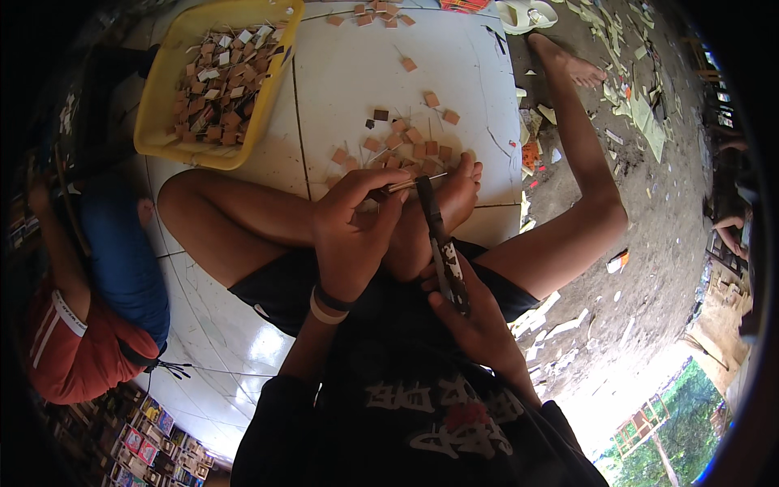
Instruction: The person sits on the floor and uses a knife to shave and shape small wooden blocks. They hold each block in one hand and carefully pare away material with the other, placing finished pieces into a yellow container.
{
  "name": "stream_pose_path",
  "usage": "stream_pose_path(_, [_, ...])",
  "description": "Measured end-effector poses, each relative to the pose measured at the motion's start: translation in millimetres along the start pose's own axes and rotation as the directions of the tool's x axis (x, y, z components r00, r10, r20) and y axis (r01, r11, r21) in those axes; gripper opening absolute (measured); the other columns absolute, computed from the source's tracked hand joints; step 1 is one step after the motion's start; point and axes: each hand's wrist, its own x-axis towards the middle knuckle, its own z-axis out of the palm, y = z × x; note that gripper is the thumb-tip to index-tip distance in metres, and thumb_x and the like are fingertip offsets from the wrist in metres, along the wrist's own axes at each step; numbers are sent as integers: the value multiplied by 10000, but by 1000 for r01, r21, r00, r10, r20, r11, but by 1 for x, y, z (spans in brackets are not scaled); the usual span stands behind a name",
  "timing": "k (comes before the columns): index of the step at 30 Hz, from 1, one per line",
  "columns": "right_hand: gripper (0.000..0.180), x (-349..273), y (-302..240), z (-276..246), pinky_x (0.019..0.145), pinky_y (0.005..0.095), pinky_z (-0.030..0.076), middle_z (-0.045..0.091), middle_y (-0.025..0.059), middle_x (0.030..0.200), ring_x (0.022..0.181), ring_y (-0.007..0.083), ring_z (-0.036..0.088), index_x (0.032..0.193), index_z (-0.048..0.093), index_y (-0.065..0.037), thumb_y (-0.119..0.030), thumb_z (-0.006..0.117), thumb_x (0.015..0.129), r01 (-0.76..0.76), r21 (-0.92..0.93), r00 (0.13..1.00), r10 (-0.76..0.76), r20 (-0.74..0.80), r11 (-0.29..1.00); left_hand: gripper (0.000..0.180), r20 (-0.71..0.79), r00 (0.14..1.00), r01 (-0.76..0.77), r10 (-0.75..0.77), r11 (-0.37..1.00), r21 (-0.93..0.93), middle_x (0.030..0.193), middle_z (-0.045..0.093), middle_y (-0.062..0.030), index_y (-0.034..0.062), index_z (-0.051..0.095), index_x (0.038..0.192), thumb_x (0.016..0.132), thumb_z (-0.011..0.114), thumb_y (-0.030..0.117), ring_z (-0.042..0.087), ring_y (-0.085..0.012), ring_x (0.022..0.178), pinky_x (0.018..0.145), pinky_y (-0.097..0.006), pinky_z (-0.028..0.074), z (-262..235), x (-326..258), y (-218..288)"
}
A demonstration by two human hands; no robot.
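Above my crossed legs, my left hand (353,227) pinches a few thin sticks (401,186) between thumb and fingers. Their far ends meet the dark head of a pair of pliers (445,260). My right hand (475,312) is wrapped round its worn, pale-spotted handles. The exact shape of the jaws is too small to make out. Just beyond my hands, several small brown square pieces (419,151), some with a thin pale stick attached, lie scattered on the white tiles by my bare foot (459,195).
A yellow tub (150,122) at the far left holds many similar brown squares. More squares (378,11) lie at the far edge of the tiles (341,73). To the right is a dirt floor (649,203) strewn with scraps. Another person (89,341) sits close on my left.
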Motion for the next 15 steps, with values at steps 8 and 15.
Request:
stream_pose_path(8, [522,1,-3,1,924,305,471,587,54,1073,1000,143,567,1507,435,5,-136,644,1049,29,-74,999,-31,-24,997,261,13,999,-37,35,994,105,1110,763,-71,7,748,1142,900,754,-91,711,-125,987,888,-264,547,-2,-2,5])
stream_pose_path(15, [571,-1,-8,-2,797,286,463,546,47,980,881,127,519,1556,406,-7,-77,640,1040,7,20,1000,-8,29,1000,269,-28,998,55,-62,977,-206,1143,764,-105,-10,732,1166,918,724,-116,726,-174,1055,923,-282,572,6,-3,0])
